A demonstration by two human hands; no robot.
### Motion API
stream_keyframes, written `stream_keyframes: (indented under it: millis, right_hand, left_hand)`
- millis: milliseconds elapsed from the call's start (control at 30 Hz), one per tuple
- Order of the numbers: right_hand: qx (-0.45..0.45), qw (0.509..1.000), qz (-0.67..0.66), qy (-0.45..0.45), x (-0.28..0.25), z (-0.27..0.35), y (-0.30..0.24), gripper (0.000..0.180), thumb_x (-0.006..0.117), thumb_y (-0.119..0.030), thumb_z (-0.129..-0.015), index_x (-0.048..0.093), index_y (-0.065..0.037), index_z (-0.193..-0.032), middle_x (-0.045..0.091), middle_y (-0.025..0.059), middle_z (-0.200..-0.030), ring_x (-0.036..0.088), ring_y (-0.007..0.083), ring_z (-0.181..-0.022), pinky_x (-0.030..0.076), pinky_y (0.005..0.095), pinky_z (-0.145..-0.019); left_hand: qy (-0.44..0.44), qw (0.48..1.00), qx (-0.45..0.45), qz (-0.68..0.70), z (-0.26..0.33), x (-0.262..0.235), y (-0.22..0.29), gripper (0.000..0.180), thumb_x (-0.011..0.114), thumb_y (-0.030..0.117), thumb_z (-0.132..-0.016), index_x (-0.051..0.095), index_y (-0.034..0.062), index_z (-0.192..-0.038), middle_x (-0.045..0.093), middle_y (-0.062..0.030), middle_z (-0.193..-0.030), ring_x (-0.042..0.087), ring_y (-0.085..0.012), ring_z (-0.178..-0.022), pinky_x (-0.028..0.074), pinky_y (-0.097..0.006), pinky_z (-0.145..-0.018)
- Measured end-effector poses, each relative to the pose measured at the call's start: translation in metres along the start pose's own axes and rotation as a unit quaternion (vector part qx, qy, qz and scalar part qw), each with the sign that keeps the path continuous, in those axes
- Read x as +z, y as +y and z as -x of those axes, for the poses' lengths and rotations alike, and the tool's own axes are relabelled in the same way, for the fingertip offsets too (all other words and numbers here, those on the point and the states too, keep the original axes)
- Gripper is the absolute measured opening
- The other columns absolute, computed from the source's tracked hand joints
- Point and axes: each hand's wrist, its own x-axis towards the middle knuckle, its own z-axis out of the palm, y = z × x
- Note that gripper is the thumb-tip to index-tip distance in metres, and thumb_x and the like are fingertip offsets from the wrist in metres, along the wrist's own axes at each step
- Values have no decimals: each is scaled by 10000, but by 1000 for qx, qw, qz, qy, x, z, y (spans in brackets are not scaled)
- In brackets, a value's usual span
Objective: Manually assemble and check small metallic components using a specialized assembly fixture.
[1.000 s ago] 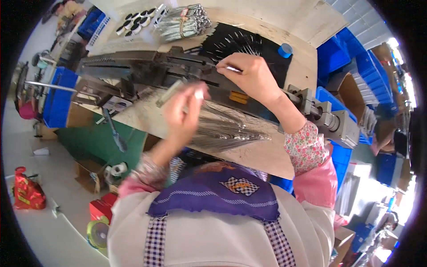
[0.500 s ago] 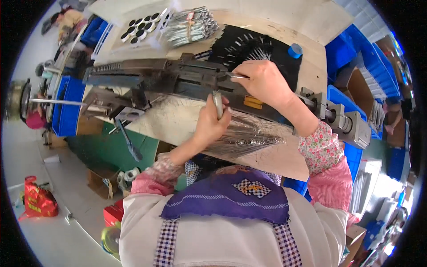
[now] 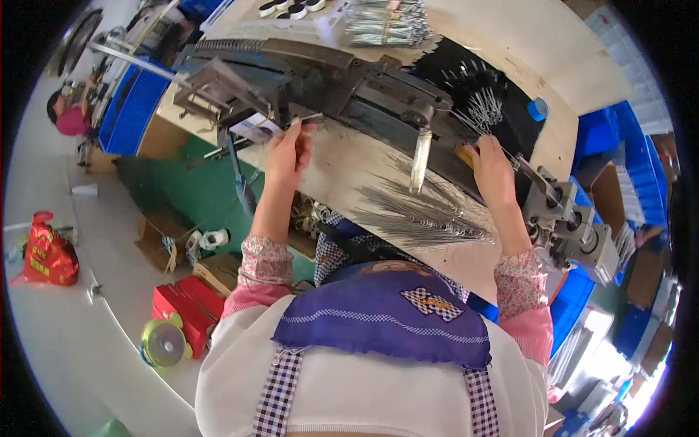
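My left hand [image 3: 288, 154] is at the left part of a long dark metal bench machine [image 3: 386, 95]. Its fingers are closed beside a short thin pale rod [image 3: 312, 117]; whether they pinch it is unclear. My right hand [image 3: 495, 173] is at the machine's right part, fingers curled against a small yellow block [image 3: 464, 155]; what they hold is hidden. Between the hands, a pale lever handle [image 3: 420, 162] points toward me, untouched. Thin metal wires [image 3: 422, 215] lie fanned on the bench below it. Beyond my right hand, bent metal rods [image 3: 482, 111] rest on a black cloth [image 3: 520, 98].
A bundle of metal rods [image 3: 386, 22] and black-and-white round pieces [image 3: 295, 11] lie at the back. A blue cap [image 3: 537, 109] is on the right. Metal shaft blocks [image 3: 575, 226] stick out at the right end. Blue bins [image 3: 611, 142] stand beyond.
My left hand has let go of the lever handle and moved left along the machine. My right hand has moved right, from the machine's middle to the yellow block. The view has shifted.
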Motion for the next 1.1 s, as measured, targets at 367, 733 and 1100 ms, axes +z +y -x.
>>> stream_keyframes:
  millis: [367,733,1100]
  right_hand:
    - [6,951,-208,-229,-115,72,-14,204,624,-210,-881,533,-29,-901,594,209,-771,590,407,-758,456,459,-633]
    - [1,975,-217,37,-151,34,-16,124,521,-54,-905,607,-13,-984,653,142,-854,664,302,-755,507,323,-664]
    - [26,956,-280,78,-144,-22,-21,207,563,-81,-887,640,-38,-1075,686,152,-887,671,220,-733,514,285,-667]
  left_hand:
    - [-442,894,55,44,82,166,9,277,461,296,-1011,525,47,-908,394,48,-599,371,-44,-489,272,-202,-413]
    - [-275,956,-48,87,59,214,-20,273,486,306,-1001,525,78,-856,347,64,-586,303,-52,-425,216,-231,-386]
    - [-302,947,-66,91,67,241,-39,229,475,237,-996,516,65,-850,369,48,-595,313,-61,-422,225,-234,-388]
